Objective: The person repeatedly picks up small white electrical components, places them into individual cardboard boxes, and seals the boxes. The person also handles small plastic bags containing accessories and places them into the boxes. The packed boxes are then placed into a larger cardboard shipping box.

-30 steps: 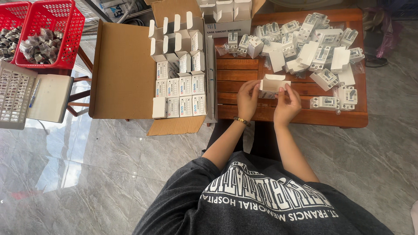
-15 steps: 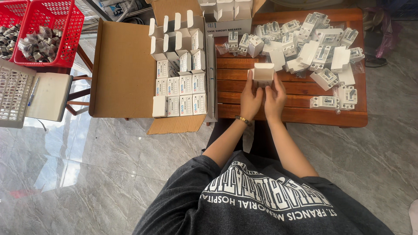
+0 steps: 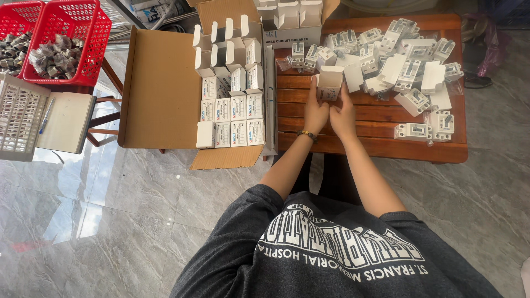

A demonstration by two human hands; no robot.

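Both hands meet over the wooden table's [image 3: 381, 146] near edge, toward its left end. The left hand [image 3: 314, 113] and right hand [image 3: 343, 117] grasp a small white carton [image 3: 329, 83] between their fingers, its flap open. Beyond, white breakers [image 3: 397, 52] heap toward the far-right corner. A cardboard box [image 3: 160, 88] of cartons adjoins the left edge.

A packing workshop: carton [image 3: 182, 94] of small boxes, piled white parts [image 3: 403, 60], red baskets [image 3: 69, 38].

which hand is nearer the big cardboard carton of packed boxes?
Left. The left hand is on the carton side of the small white box both hands hold; the right hand sits just beyond it, farther from the carton.
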